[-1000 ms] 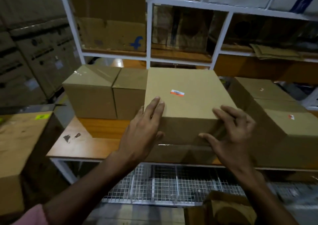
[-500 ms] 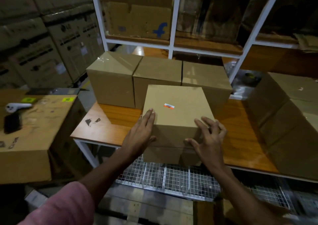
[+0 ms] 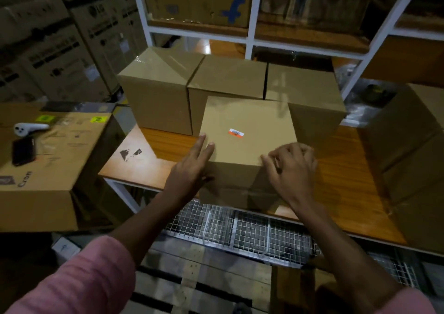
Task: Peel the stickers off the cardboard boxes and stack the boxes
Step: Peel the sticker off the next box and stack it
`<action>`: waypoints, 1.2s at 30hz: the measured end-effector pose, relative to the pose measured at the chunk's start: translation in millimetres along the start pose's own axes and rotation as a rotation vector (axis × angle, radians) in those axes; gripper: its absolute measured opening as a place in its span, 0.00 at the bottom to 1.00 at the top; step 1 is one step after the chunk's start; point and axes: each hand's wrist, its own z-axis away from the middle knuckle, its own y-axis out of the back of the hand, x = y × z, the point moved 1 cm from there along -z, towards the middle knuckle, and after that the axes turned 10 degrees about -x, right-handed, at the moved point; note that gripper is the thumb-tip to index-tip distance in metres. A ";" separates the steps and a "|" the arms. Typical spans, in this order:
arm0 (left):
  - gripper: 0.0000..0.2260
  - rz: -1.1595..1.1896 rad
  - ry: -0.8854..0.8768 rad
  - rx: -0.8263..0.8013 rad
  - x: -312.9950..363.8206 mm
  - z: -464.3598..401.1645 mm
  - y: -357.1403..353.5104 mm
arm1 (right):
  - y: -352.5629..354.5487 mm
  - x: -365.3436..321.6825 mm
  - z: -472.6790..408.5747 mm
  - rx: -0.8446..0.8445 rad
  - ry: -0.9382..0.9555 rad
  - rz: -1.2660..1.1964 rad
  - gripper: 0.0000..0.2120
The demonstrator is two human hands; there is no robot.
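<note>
Two hands are on the front box [image 3: 247,133], neither of them closed around it. My left hand [image 3: 189,169] lies flat, fingers straight, against the box's near left corner, fingertips over the top edge. My right hand [image 3: 292,169] rests on the near right corner with fingers loosely curled over the edge; whether any of them press into the card I cannot tell, as the light is dim there.

The box stands on the wooden table [image 3: 336,169], its near face overhanging the table's front edge, its far side close against the row of three boxes [image 3: 228,78] behind. The sticker [image 3: 236,133], white over orange, lies flat on the top face, well clear of both hands and unpeeled.

Judgement on handling: plain corrugated card, taped shut, stiff at edges and corners but likely to give if pressed mid-panel. It appears light (weight cannot be confirmed from here). The faces are smooth and could slip under a flat palm, so hold at opposite corners or sides. The sticker is thin and small; I would lift one corner with a fingernail and pull low and slow to avoid tearing the card's skin.

More boxes [image 3: 413,150] stand at the right.
</note>
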 end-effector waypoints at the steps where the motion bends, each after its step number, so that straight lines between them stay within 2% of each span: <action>1: 0.44 -0.017 -0.016 0.011 -1.3 -1.2 1.5 | 0.4 -4.1 -9.2 -0.019 -0.006 -0.016 0.12; 4: 0.44 -0.100 -0.104 0.012 -10.2 -4.5 3.8 | -5.1 -24.2 -34.5 -0.074 -0.018 -0.068 0.07; 7: 0.46 -0.107 -0.098 -0.021 -18.1 -8.1 4.3 | -17.9 -53.1 -51.8 -0.130 -0.047 -0.135 0.08; 11: 0.46 -0.126 -0.106 -0.040 -24.5 -10.7 2.6 | -32.9 -87.2 -70.4 -0.123 -0.141 -0.253 0.09; 16: 0.44 -0.119 -0.196 0.032 -32.7 -10.7 -2.8 | -37.8 -101.8 -80.1 -0.130 -0.279 -0.206 0.14; 22: 0.44 -0.121 -0.216 0.047 -37.7 -13.0 -5.6 | -36.6 -98.7 -84.0 -0.076 -0.362 -0.214 0.10; 27: 0.43 -0.125 -0.218 0.045 -40.4 -13.7 -9.9 | -34.9 -98.1 -77.6 -0.055 -0.331 -0.241 0.12; 31: 0.43 -0.122 -0.233 0.060 -41.5 -13.9 -10.1 | -38.5 -101.6 -76.5 -0.080 -0.244 -0.129 0.11; 36: 0.43 -0.126 -0.229 0.061 -41.5 -12.9 -11.5 | -41.8 -103.7 -78.0 -0.074 -0.222 -0.046 0.11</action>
